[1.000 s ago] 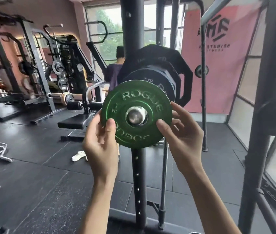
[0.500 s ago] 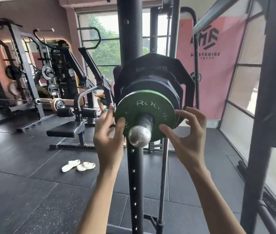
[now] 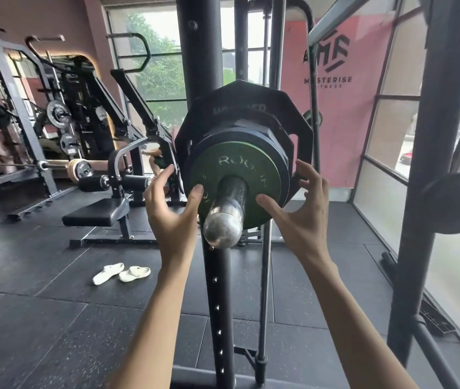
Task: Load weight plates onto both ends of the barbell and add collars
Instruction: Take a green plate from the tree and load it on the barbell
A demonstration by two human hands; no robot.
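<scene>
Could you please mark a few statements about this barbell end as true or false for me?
1. The green plate sits on the sleeve. True.
2. A collar is clamped outside it. False: no collar shows; the sleeve end is bare.
3. The left hand and right hand each have a thumb on the green plate. True.
4. The green plate is the largest loaded. False: bigger black plates sit behind it.
5. White slippers lie on the floor. True.
</scene>
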